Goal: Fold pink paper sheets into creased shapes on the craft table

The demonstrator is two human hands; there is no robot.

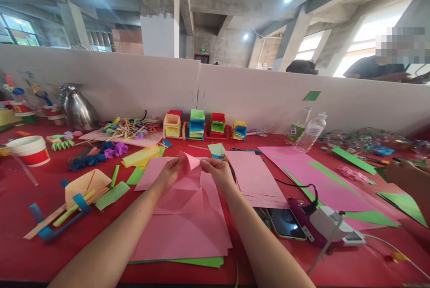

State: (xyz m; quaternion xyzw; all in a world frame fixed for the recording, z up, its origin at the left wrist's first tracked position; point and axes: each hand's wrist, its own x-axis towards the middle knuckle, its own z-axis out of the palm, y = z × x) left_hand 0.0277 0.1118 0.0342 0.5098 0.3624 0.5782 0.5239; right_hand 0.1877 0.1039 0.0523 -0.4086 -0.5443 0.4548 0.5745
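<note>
Both hands hold one folded sheet of pink paper raised over a stack of pink sheets. My left hand pinches its left side, near a fold that stands up. At the top right corner, the thumb and fingers of my right hand are pressed together on the same sheet. Creases run across the paper, and its lower part hangs over the stack. Green paper sticks out beneath the stack. Just right of my right hand lies another pile of pink sheets.
A paper cart lies at left near a paper cup and a metal jug. Small paper models stand along the white partition. A phone, power strip and bottles are at right, with another person's hand beyond.
</note>
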